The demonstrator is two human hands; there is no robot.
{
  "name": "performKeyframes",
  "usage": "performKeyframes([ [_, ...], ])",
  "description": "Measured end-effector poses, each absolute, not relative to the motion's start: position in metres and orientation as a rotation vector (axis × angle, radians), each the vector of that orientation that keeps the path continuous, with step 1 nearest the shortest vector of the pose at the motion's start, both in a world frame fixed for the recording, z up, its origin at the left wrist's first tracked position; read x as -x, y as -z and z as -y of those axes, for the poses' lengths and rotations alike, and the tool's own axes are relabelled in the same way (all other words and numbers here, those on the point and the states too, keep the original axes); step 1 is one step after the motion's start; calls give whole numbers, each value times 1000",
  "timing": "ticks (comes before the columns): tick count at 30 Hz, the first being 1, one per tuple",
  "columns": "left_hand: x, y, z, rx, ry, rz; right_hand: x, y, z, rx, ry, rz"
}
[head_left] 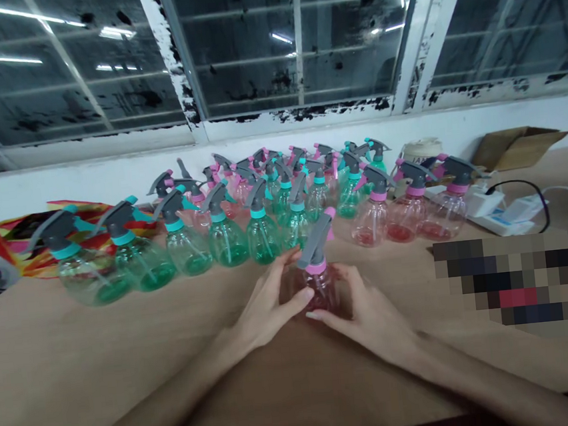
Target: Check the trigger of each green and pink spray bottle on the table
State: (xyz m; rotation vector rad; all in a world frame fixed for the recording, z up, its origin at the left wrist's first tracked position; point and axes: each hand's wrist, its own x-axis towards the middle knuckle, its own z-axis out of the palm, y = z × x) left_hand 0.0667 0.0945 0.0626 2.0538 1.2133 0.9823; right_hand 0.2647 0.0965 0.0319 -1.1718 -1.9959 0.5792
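Note:
A clear pinkish spray bottle (327, 289) with a pink collar and grey trigger head stands upright on the table in front of me. My left hand (277, 301) wraps its left side, thumb across the front. On the right side my right hand (363, 306) curls around the same bottle, its thumb low near the base. Just beyond is a row of green spray bottles (229, 242) with teal collars. To the right stand several pink spray bottles (368, 221) with pink collars.
More spray bottles crowd against the wall. At the left lies a colourful bag (10, 246). A power strip (508, 218) with cables and an open cardboard box (519, 147) sit at the right, near a pixelated patch. Windows rise behind the wooden table (151, 346).

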Motion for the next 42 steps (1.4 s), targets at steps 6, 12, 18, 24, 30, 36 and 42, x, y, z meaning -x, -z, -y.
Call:
performKeyframes([
  [6, -45, -41, -86, -2153, -814, -1501, -303, -33, -135, 1308, -399, 2016],
  [12, -49, -32, -87, -2423, -748, -1517, -316, -42, -168, 1449, -170, 2013],
  [18, -50, -27, -89, -2589, -568, -1535, -324, -30, -188, 1532, -141, 1972],
  [24, -48, -26, -91, -2590, -445, -1564, -316, -36, -189, 1579, -144, 1966],
  [30, -48, -27, -91, -2605, -469, -1557, -315, -39, -192, 1494, -54, 1993],
  [36, -48, -27, -92, -2624, -475, -1550, -311, -36, -197, 1519, 25, 1976],
  [42, -47, -26, -93, -2625, -493, -1553, -305, -42, -196, 1653, 82, 1962],
])
